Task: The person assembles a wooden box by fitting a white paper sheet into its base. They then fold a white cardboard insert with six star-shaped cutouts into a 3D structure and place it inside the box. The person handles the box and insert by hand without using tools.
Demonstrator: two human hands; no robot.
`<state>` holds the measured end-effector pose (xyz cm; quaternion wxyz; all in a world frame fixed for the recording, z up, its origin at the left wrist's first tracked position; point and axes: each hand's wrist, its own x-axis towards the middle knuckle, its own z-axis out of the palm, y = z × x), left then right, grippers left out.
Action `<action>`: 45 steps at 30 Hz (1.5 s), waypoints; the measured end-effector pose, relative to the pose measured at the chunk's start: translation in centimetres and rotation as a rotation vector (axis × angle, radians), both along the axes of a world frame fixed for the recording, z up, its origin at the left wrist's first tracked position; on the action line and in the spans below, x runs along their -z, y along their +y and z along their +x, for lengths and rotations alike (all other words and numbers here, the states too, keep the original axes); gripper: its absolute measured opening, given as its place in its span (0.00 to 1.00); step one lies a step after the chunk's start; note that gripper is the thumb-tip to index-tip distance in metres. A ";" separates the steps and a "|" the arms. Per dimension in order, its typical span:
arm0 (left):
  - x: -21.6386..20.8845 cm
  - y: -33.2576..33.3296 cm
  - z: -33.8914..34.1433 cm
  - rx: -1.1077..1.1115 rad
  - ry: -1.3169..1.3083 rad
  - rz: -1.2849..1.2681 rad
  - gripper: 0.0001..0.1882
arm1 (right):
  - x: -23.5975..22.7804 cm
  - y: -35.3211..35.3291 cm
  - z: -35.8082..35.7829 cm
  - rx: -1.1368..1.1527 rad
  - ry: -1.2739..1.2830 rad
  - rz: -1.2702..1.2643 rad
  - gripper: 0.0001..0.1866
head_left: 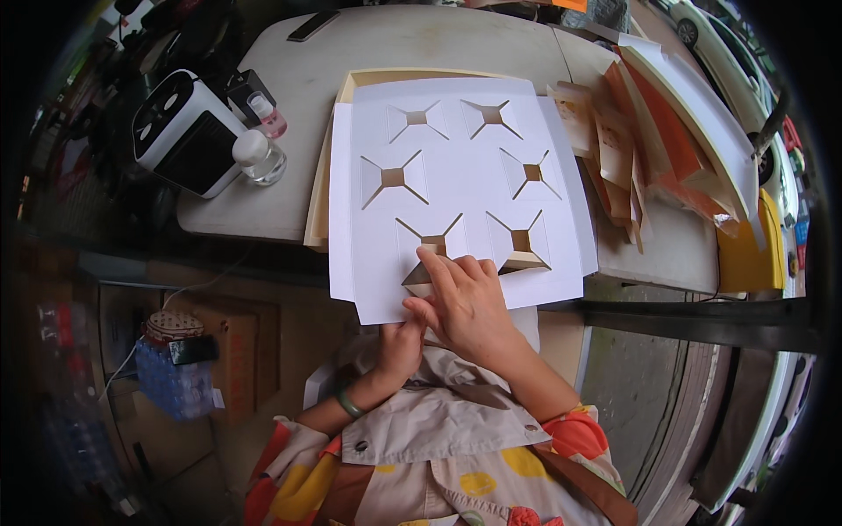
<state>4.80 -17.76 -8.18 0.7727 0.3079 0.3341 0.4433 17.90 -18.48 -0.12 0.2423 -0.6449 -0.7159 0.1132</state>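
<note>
A white cardboard insert (460,188) lies in front of me, with side flaps and several square holes that have slits running out from their corners. It rests over a cream-coloured box (318,206), whose rim shows along the far and left sides. My right hand (469,302) is on the insert's near part. Its index finger reaches to the near left hole and touches a folded flap there; the thumb is apart from it. My left hand (399,351) is at the near edge, its fingers hidden beneath the cardboard. A green bangle (349,403) circles the left wrist.
On the grey table (254,210) stand a white and black appliance (189,131), a clear bottle (260,158) and a pink spray bottle (267,114). A phone (313,25) lies at the far edge. Folded cardboard pieces (645,131) are heaped on the right. Bottled water (175,377) sits lower left.
</note>
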 end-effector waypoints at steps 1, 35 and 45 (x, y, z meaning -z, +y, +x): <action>-0.5 -0.1 0.2 -0.026 0.022 0.001 0.12 | 0.0 0.0 -0.1 -0.003 0.029 0.056 0.34; -0.2 0.7 0.0 0.057 0.076 0.148 0.10 | -0.6 1.9 1.2 0.078 0.063 0.346 0.17; -0.8 0.1 0.3 -0.029 0.170 0.109 0.08 | 1.2 1.1 4.3 0.258 -0.019 0.356 0.13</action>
